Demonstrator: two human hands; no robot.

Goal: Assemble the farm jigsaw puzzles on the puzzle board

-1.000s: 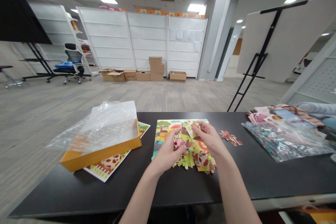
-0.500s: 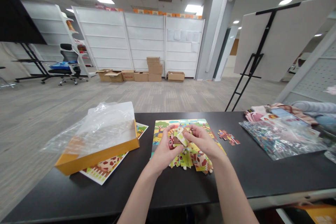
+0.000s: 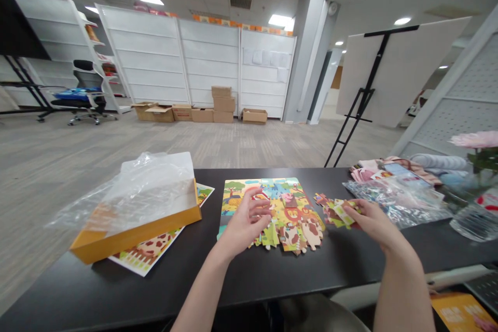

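A children's jigsaw puzzle (image 3: 272,212) with a colourful animal scene lies on the black table (image 3: 194,285), its lower pieces loose and jumbled. My left hand (image 3: 245,223) rests open over the puzzle's left side, fingers apart, holding nothing. My right hand (image 3: 373,223) is off to the right of the puzzle, its fingertips on a pale jigsaw piece (image 3: 343,212). That piece sits on a small cluster of loose pieces (image 3: 329,207). Part of the cluster lies under my fingers and is hidden.
To the left, an orange puzzle box lid (image 3: 132,233) with clear plastic film sits on a printed picture sheet (image 3: 143,251). To the right lie a clear plastic bag of pieces (image 3: 392,202), folded fabric (image 3: 389,166) and a glass vase with a pink flower (image 3: 476,207).
My hands have parted from the middle of the puzzle. The right hand moved right to the loose cluster, which has grown, and the view has turned right, bringing the vase into sight.
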